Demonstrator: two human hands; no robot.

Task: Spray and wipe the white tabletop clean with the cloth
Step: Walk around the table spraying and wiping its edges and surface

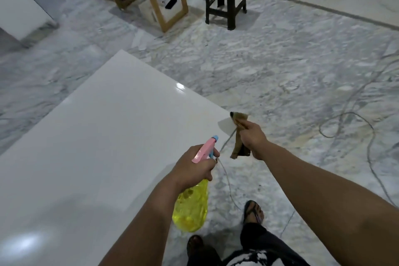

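At the near corner of the white tabletop, I saw the left hand wrapped around the neck of the yellow spray bottle, one finger curled at the trigger under the pink nozzle. The right hand pinched the brown cloth, which hung in the air just past the table edge, above the marble floor. The nozzle pointed along that edge, so I judged the spray could land on the floor and make it slippery near the sandalled foot. A thin cable lay beside, which could catch a step.
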